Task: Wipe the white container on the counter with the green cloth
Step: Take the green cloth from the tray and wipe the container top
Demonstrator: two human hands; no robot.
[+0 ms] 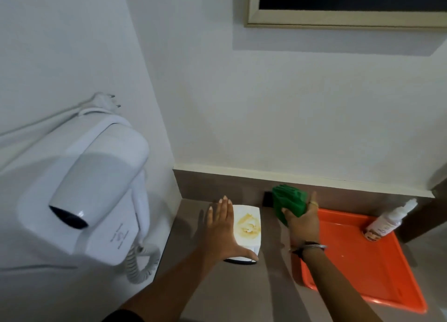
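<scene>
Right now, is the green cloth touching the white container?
No: the right hand holds the green cloth off to the container's right, with bare counter between it and the white container, which the left hand steadies.

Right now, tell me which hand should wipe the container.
The right hand. It already grips the green cloth, just beside the white container. The left hand lies open across the container's left side, better placed to steady it on the counter.
</scene>
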